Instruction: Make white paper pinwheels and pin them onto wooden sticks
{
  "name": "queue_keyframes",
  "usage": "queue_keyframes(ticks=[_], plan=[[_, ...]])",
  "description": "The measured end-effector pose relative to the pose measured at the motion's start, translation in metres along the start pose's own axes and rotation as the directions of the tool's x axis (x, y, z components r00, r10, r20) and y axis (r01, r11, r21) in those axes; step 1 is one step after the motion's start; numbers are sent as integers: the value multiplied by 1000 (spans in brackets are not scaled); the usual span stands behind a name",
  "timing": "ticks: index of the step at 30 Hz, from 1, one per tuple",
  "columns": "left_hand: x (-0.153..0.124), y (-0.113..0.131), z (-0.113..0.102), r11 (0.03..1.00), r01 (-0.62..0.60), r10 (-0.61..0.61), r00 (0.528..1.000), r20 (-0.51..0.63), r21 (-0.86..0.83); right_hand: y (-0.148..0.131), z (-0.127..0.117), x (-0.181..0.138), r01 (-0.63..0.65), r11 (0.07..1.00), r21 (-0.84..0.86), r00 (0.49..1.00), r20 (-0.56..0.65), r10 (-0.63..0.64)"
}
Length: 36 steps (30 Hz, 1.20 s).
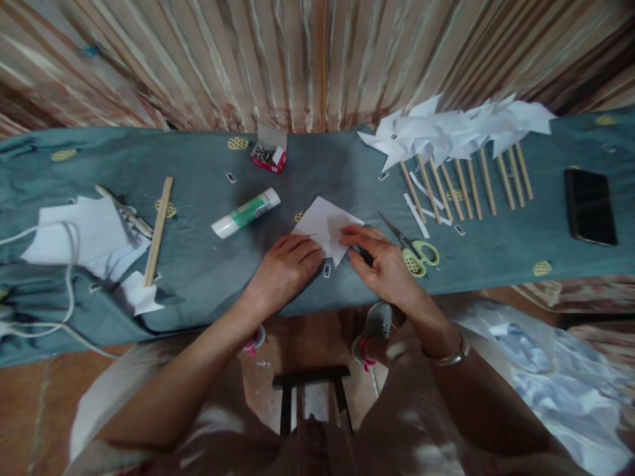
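The left hand [288, 270]'s bent fingers lie close together on a flat, angular sheet of white paper [322, 223]; the right hand [381, 263]'s curved fingers touch its opposite side, thumb apart. Whether either pinches it, I cannot tell. The sheet lies between the hands on creased teal cloth [198, 264], near metal scissors with lime-green handles [407, 246], a white-and-green cylindrical tube [247, 213] and pointed paper pinwheels [446, 135] on slim wooden sticks [471, 190].

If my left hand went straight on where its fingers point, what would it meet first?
Beyond the white paper it overlaps, your left hand would probably meet your right hand first, though depth is hard to judge.
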<state>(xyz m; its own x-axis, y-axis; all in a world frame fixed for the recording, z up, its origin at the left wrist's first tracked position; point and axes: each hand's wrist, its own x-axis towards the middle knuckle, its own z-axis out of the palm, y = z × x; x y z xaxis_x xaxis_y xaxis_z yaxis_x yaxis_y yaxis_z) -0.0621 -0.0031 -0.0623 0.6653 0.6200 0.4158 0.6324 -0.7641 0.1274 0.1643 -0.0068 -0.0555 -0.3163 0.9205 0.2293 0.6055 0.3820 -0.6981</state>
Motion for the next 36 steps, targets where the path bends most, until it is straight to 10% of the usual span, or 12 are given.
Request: queue_keyframes(ticks=[36], plan=[[-15, 28, -9, 930, 133, -155, 987, -37, -343, -20, 17, -13, -111, 993, 47, 993, -37, 113]])
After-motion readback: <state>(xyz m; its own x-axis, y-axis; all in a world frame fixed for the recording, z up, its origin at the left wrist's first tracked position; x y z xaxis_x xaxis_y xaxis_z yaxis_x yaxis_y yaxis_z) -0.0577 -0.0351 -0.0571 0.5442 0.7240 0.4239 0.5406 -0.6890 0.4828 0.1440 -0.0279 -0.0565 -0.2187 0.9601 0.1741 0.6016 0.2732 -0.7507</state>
